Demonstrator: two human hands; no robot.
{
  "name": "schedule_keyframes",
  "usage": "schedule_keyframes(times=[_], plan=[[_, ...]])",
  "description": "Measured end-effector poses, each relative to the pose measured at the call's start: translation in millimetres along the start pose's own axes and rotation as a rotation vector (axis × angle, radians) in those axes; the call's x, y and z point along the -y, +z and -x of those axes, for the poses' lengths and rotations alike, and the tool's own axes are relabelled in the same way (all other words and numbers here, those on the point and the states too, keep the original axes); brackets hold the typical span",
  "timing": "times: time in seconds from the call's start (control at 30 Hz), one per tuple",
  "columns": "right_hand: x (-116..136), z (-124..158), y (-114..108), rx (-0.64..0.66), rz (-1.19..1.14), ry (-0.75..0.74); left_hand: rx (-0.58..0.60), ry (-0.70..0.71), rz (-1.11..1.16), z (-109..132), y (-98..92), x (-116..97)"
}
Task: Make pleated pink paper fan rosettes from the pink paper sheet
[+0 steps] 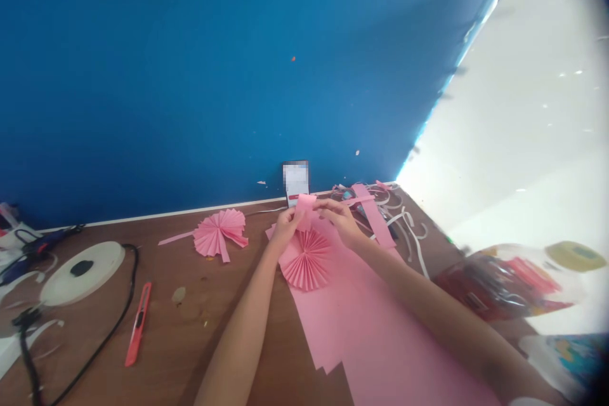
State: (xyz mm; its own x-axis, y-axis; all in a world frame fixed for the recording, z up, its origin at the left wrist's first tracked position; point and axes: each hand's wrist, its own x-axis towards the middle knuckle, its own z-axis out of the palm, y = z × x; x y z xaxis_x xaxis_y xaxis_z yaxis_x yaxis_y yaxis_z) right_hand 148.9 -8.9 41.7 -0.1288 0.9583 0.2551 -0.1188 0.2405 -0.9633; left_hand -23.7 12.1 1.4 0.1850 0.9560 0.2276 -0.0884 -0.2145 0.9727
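In the head view, my left hand [286,228] pinches the left edge of a small piece of pink paper [306,208]. My right hand [339,218] has its fingers bent together at the paper's upper right edge. Just below both hands lies a round pleated pink paper fan [307,261], on top of a large pink paper sheet [366,323]. Another pleated paper fan [219,232], partly spread with a strip sticking out to its left, rests on the brown table to the left of my hands.
A phone [295,181] leans on the blue wall behind my hands. A red box cutter [138,325], a white tape roll [82,273] and a black cable [124,311] lie at left. Pink strips [374,216] and white curled scraps [415,241] lie at right, near a clear plastic package [514,282].
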Motion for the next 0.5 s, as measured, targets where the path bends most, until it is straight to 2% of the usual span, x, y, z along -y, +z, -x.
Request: schedule_keyframes(times=[0.17,0.4,0.5], plan=[[-4.9,-3.9,-4.0,-0.049,0.018,0.004,0.056,-0.017,0.030,1.6,1.5,-2.2],[-12.7,-5.6,-3.1,0.011,0.062,-0.020,0.310,-0.080,0.038,3.9,1.2,-21.1],[-8.6,-5.0,-1.6,-0.006,0.029,-0.041,0.336,-0.098,0.036,2.9,0.9,-30.4]])
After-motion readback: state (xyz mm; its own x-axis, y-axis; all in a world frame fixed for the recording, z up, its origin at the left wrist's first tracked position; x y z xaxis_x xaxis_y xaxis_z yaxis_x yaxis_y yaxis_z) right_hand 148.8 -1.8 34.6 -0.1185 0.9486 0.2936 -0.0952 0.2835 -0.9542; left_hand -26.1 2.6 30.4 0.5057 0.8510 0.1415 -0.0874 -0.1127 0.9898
